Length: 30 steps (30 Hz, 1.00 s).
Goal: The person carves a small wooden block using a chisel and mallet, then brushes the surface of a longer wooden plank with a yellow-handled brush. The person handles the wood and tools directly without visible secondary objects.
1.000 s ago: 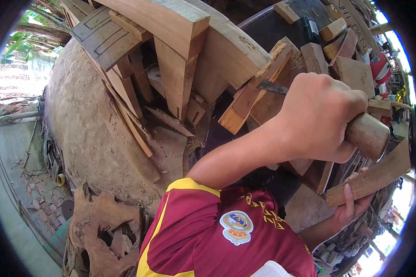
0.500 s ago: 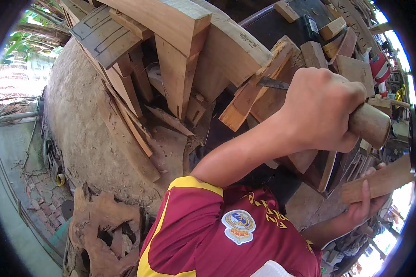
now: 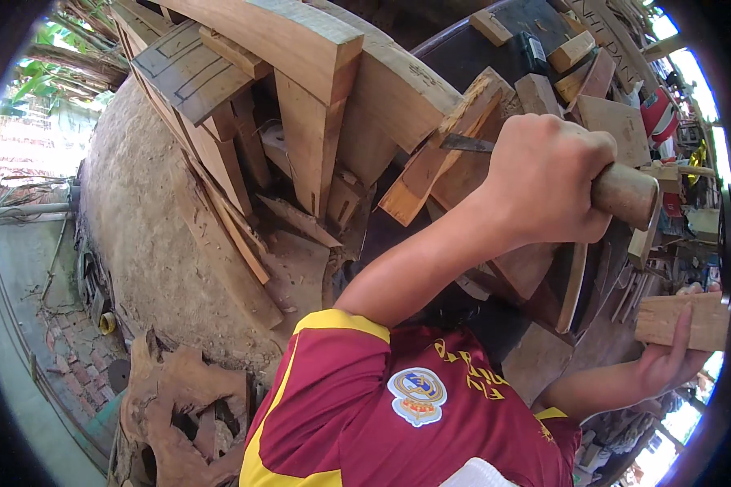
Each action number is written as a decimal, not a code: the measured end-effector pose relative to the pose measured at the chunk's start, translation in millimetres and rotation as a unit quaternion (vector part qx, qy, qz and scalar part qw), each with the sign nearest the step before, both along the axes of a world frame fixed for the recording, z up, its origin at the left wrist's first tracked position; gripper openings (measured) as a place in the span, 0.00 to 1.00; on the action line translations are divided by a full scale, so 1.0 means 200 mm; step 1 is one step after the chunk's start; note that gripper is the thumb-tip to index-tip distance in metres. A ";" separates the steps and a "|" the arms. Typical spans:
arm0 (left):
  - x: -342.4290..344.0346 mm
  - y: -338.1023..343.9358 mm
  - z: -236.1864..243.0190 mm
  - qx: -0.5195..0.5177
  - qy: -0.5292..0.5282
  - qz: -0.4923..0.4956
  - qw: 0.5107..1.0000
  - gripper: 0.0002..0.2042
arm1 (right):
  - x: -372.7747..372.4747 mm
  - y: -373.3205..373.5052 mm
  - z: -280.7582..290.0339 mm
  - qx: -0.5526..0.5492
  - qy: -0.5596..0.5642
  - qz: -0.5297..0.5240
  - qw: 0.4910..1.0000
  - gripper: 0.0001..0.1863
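Note:
My left hand (image 3: 544,174) is closed round the wooden handle (image 3: 625,197) of a chisel, the handle's end sticking out to the right. Its steel blade (image 3: 464,144) points left, onto or just over a split, jagged-edged wood piece (image 3: 413,193); whether it touches is unclear. At the right edge, my right hand (image 3: 668,364) grips a plain wooden block (image 3: 681,323), fingers on its near and far sides. The block's far end runs into the dark rim of the picture.
A dark worktop (image 3: 516,61) carries offcuts and a dark green case (image 3: 533,53). Large beams (image 3: 309,40) and a marked board (image 3: 188,71) are stacked at upper left. An earthen mound (image 3: 142,203) lies left of them, a gnarled root piece (image 3: 187,414) below.
My right hand has moved to the right with the block, which now lies more level. My left hand has shifted a little up and left with the chisel.

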<state>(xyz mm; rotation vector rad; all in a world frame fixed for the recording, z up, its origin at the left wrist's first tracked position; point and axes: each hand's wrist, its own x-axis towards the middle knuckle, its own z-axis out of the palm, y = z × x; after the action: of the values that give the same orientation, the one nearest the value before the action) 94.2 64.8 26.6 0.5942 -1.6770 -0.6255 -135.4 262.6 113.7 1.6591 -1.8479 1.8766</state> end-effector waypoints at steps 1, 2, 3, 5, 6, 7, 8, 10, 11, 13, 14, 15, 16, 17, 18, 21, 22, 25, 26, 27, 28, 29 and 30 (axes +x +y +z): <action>0.00 0.01 0.00 0.003 0.002 -0.003 1.000 0.12 | 0.03 -0.01 -0.02 0.000 0.002 -0.001 1.000 0.29; 0.01 0.01 0.00 0.003 0.006 -0.007 1.000 0.12 | 0.04 -0.02 -0.04 -0.001 0.003 -0.002 1.000 0.28; 0.01 0.02 0.01 0.003 0.009 -0.012 1.000 0.12 | 0.03 -0.01 -0.05 0.004 0.006 -0.007 1.000 0.29; 0.02 0.03 0.03 0.005 0.010 -0.020 1.000 0.12 | 0.02 0.01 -0.08 0.018 0.014 -0.015 1.000 0.29; 0.02 0.04 0.03 0.007 0.007 -0.024 1.000 0.12 | 0.03 0.01 -0.09 0.021 0.007 -0.016 1.000 0.30; 0.02 0.04 0.03 0.008 0.004 -0.027 1.000 0.12 | 0.03 0.01 -0.09 0.024 -0.001 -0.016 1.000 0.30; 0.02 0.04 0.03 0.011 0.005 -0.026 1.000 0.12 | 0.03 0.01 -0.09 0.027 -0.007 -0.016 0.999 0.31; 0.01 0.03 0.03 0.015 0.006 -0.025 1.000 0.12 | 0.03 0.03 -0.10 0.031 -0.009 -0.031 0.999 0.31; 0.01 0.03 0.03 0.015 0.010 -0.023 1.000 0.12 | 0.03 0.03 -0.11 0.033 -0.009 -0.039 0.999 0.32; 0.01 0.02 0.04 0.016 0.017 -0.018 1.000 0.12 | 0.06 0.02 -0.11 0.034 -0.009 -0.048 0.998 0.32; 0.01 0.01 0.03 0.015 0.018 -0.015 1.000 0.12 | 0.07 0.02 -0.11 0.035 -0.009 -0.052 0.998 0.32; 0.01 0.01 0.03 0.015 0.020 -0.012 1.000 0.12 | 0.07 0.02 -0.12 0.036 -0.011 -0.054 0.998 0.32; 0.01 0.00 0.03 0.014 0.021 -0.009 1.000 0.12 | 0.07 0.02 -0.12 0.038 -0.013 -0.057 0.998 0.33; 0.01 0.00 0.03 0.015 0.017 -0.009 1.000 0.12 | 0.07 0.02 -0.13 0.039 -0.014 -0.059 0.997 0.33; 0.02 0.00 0.03 0.015 0.012 -0.009 1.000 0.12 | 0.07 0.03 -0.13 0.042 -0.013 -0.055 0.998 0.33; 0.00 -0.01 0.02 0.013 0.011 -0.014 1.000 0.12 | 0.05 0.03 -0.15 0.046 -0.010 -0.055 0.997 0.33; 0.00 -0.01 0.02 0.011 0.012 -0.014 1.000 0.12 | 0.06 0.02 -0.14 0.046 -0.007 -0.057 0.997 0.33; 0.00 -0.01 0.02 0.020 0.022 -0.011 0.999 0.13 | 0.06 0.02 -0.13 0.047 -0.008 -0.045 0.998 0.32; 0.01 -0.02 0.02 0.017 0.020 -0.008 1.000 0.13 | 0.06 0.01 -0.12 0.048 -0.009 -0.037 0.998 0.32; 0.01 -0.02 0.02 0.015 0.018 -0.004 1.000 0.13 | 0.06 0.01 -0.12 0.047 -0.005 -0.040 0.998 0.32; 0.01 -0.02 0.03 0.011 0.017 -0.002 1.000 0.13 | 0.05 0.01 -0.11 0.046 0.000 -0.043 0.998 0.31; 0.01 -0.03 0.03 0.013 0.017 -0.003 1.000 0.12 | 0.05 0.01 -0.11 0.045 0.005 -0.046 0.998 0.31; 0.00 -0.03 0.03 0.015 0.017 -0.004 1.000 0.12 | 0.06 0.01 -0.11 0.045 0.007 -0.044 0.998 0.31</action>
<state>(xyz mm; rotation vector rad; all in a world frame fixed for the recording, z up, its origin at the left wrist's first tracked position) 94.9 59.5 31.8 0.5943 -1.6418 -0.6640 -124.1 264.9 92.4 1.5818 -1.9931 1.7691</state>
